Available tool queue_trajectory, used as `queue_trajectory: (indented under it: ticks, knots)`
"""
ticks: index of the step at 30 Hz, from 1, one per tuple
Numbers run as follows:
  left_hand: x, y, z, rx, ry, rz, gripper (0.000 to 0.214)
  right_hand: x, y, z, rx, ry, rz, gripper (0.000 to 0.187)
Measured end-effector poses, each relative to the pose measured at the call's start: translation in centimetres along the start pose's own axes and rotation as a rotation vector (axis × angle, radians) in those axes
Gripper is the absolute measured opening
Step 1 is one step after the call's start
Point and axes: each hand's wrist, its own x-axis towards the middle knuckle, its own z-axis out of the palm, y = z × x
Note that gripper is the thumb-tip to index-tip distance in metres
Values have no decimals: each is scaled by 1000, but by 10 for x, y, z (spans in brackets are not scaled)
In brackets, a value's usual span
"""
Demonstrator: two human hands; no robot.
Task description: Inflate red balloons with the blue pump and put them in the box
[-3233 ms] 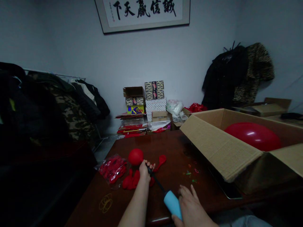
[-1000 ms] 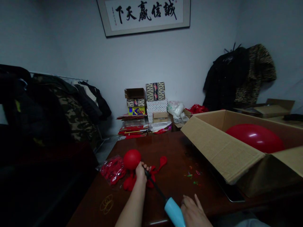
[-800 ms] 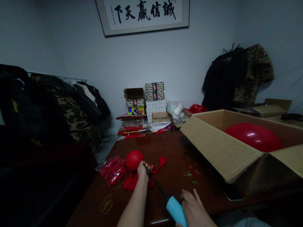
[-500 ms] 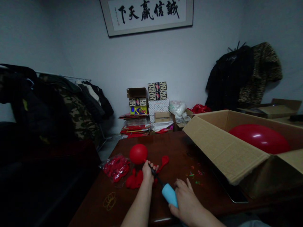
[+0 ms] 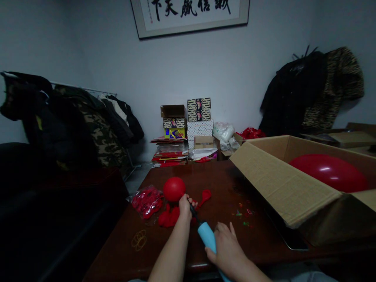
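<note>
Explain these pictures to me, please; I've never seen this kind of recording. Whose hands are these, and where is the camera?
These are a person's own bare hands, filmed by a camera worn on the head, looking forward and down. The left hand holds a small red balloon at the black tip of a hand pump. The right hand holds the pump's blue barrel. On the dark wooden table lie a plastic bag of red balloons, loose flat balloons, rubber bands and an open cardboard box holding a big red balloon.
</note>
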Motion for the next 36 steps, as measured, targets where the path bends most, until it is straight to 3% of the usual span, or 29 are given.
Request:
queue_trajectory:
  ticks: [8, 14, 22, 30, 36]
  knots:
    - [5, 8, -6, -36, 43, -33, 16, -45, 43, -6, -25, -161, -56, 52]
    - [-2, 6, 4, -34, 27, -32, 18, -48, 43, -22, -52, -108, -95, 49]
    - [-10, 8, 10, -64, -65, -8, 17, -21, 12, -33, -49, -1, -66, 51]
    - [-18, 2, 9, -43, -130, -23, 16, 27, -3, -20, -37, 34, -41, 53]
    - [-9, 7, 8, -16, -38, 67, 15, 40, -9, -8, -7, 53, -13, 53]
